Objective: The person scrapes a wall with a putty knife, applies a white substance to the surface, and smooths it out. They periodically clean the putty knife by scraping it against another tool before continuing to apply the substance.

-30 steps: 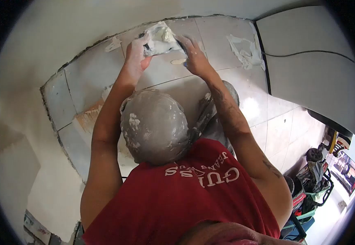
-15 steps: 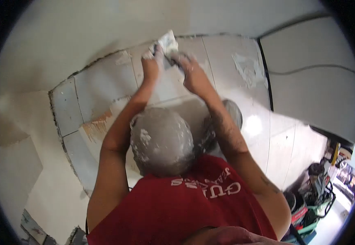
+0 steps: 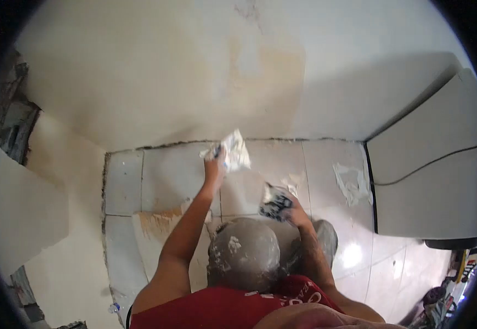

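Over the tiles (image 3: pixel 167 176), left hand (image 3: pixel 214 166) grips a trowel (image 3: pixel 235 151) (right hand (image 3: pixel 296 215), a scraper (image 3: pixel 274 202)).

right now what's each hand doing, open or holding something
Left hand: closed on a plaster-caked trowel.
Right hand: closed on a dark scraper smeared with plaster.

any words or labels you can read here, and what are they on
White lettering on the red shirt: upside down, partly hidden, not readable.
Clutter at the lower right: too small and blurred.
Plaster-smeared scraper in the left hand, dark tool in the right hand: no text visible.
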{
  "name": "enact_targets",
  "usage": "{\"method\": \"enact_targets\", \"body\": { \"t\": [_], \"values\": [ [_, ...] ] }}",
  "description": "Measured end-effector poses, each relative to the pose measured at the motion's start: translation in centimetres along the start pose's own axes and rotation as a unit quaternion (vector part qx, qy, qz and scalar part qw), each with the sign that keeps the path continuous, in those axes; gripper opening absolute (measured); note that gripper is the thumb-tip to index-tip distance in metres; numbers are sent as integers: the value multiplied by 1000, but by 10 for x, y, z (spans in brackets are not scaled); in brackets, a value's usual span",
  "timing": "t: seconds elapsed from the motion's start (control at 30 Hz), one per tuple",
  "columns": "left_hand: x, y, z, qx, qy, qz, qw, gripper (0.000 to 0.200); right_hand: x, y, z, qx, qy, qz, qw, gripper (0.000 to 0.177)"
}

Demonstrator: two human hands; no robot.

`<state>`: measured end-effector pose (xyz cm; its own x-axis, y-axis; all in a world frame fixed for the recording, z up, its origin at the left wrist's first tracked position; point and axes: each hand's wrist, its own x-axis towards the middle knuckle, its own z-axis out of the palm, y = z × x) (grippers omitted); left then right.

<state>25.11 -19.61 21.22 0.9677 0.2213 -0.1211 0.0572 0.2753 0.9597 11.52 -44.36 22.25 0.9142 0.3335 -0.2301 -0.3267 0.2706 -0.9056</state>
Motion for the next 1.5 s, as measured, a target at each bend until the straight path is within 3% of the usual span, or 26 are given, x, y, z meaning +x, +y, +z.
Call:
{"method": "enact_targets", "body": {
  "t": [0.03, 0.1, 0.17, 0.23, 0.3, 0.33, 0.4, 0.43, 0.5, 0.53, 0.57, 0.6, 0.63, 0.7, 0.77, 0.83, 0.97, 1.13, 1.3, 1.37, 1.43, 1.5],
  "values": [
    [-2, -19, -18, 3, -1, -27, 1000, 21, -4, 26, -24, 157, 52, 21, 986, 73],
    [-14, -57, -61, -1, -42, -51, 998, 18, -20, 28, -37, 212, 96, -2, 972, 72],
    [-32, -83, -113, 205, -41, -51, 976, 16, -27, 41, -46, 346, 146, -19, 927, 71],
    [-65, -48, -135, 255, -19, -230, 939, 19, -33, 104, -105, 420, 124, -7, 899, 69],
    [-83, -65, -170, 345, -13, -189, 919, 24, -29, 122, -111, 436, 125, 3, 891, 67],
    [-86, -78, -186, 389, -9, -167, 906, 27, -24, 104, -93, 416, 134, 5, 899, 65],
    [-76, -116, -206, 502, -117, 43, 856, 30, -9, 28, -26, 382, 103, -21, 918, 63],
    [-77, -127, -208, 547, -170, 143, 807, 31, 5, 25, -18, 387, 99, -43, 916, 62],
    [-68, -137, -161, 511, -220, 82, 827, 32, 30, 17, 3, 415, 92, -84, 901, 58],
    [-51, -180, -156, 566, -328, 327, 682, 31, 46, 13, 22, 438, 92, -106, 888, 55],
    [-67, -80, -78, 487, -318, -33, 813, 29, 59, 11, 39, 478, 63, -87, 872, 53],
    [-68, -53, -31, 439, -323, -47, 837, 29, 73, 9, 54, 517, 37, -75, 852, 51],
    [-69, -54, -11, 416, -343, -17, 842, 29, 84, 10, 68, 548, -27, -62, 834, 49],
    [-72, -55, 8, 391, -362, 18, 846, 28, 104, 24, 89, 550, 27, -11, 835, 47],
    [-73, -55, 14, 373, -369, 27, 851, 27, 103, 20, 95, 554, 33, -19, 831, 42],
    [-72, -53, 18, 360, -375, 27, 854, 26, 93, -1, 80, 564, -59, -38, 823, 39],
    [-79, -49, 15, 347, -382, 19, 856, 25, 96, 10, 62, 543, 9, -26, 839, 39],
    [-82, -48, 13, 338, -373, 18, 864, 23, 111, 54, 77, 484, -9, -16, 875, 36],
    [-76, -54, -3, 331, -365, 19, 870, 21, 104, 13, 99, 515, -16, 18, 857, 38],
    [-64, -65, -25, 334, -356, 36, 872, 21, 106, 11, 89, 540, -26, 6, 841, 39],
    [-46, -86, -64, 373, -317, 86, 867, 20, 122, 21, 58, 523, 27, -14, 852, 37],
    [-4, -164, -191, 469, -180, -20, 864, 42, 147, 35, 18, 505, 107, -50, 855, 38]
  ]
}}
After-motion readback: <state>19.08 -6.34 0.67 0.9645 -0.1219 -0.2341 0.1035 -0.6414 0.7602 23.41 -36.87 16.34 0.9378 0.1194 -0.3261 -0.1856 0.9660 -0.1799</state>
